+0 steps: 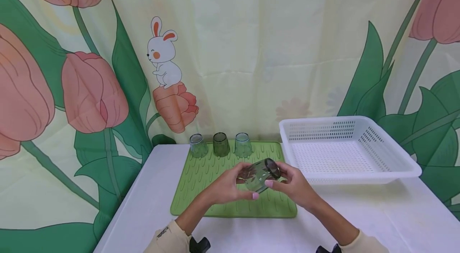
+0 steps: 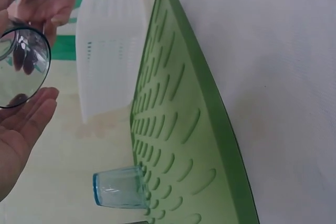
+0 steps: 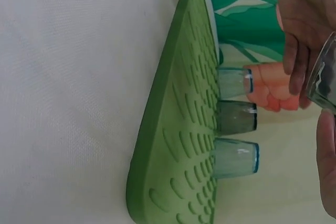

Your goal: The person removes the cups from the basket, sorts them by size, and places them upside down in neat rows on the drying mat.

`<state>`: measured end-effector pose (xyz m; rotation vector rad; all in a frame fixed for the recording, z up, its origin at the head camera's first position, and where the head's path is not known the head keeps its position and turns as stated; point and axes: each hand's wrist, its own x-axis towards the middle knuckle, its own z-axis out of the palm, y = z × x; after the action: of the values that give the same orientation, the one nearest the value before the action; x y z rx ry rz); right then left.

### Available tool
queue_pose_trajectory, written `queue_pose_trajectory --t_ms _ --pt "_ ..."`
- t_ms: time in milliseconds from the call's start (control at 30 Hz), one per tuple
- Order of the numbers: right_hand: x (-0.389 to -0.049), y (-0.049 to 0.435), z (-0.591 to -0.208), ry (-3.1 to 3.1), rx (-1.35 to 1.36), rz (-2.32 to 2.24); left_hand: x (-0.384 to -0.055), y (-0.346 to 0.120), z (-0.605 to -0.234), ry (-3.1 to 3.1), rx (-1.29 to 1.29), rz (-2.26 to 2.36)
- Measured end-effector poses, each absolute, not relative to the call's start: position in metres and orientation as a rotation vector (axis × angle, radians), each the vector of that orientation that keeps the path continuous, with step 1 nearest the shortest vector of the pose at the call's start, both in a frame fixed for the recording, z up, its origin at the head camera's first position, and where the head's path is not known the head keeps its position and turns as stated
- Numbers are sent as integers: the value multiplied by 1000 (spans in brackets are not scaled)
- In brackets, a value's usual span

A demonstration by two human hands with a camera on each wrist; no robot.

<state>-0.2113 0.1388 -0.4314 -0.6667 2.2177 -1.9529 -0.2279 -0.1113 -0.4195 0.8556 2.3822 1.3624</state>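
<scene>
Both hands hold a smoky, clear drinking glass (image 1: 256, 178) tilted above a green ridged drying mat (image 1: 201, 193). My left hand (image 1: 227, 186) grips the lower-left part of the glass, thumb beneath it and fingers behind. At the dark-ringed end, the right hand (image 1: 295, 188) pinches the glass between thumb and fingers. Along the mat's back edge stand three more glasses, narrower ends up: a bluish glass (image 1: 199, 147), a dark grey glass (image 1: 221, 145) and another bluish glass (image 1: 243, 146). In the right wrist view, the held glass (image 3: 326, 80) is cut off by the frame edge.
A white perforated plastic basket (image 1: 391, 165) stands to the right of the mat, near the back. Everything rests on a white-covered table (image 1: 143, 201). Behind it hangs a curtain (image 1: 230, 37) printed with tulips and a rabbit.
</scene>
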Motion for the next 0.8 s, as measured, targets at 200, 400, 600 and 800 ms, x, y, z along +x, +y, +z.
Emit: queue_pose_trajectory --t_ms 200,400,600,800 --pt "-212 140 -429 2253 -679 -1925 -228 -111 -421 2389 853 1334" --pt "-215 138 -425 2323 -726 -1856 -228 -114 -421 2387 835 1321" --pt "-217 141 -421 2377 -734 -1802 -228 -117 -424 2385 830 1303" --pt "-221 146 -413 2457 -695 -1763 -227 -124 -427 2378 801 1303"
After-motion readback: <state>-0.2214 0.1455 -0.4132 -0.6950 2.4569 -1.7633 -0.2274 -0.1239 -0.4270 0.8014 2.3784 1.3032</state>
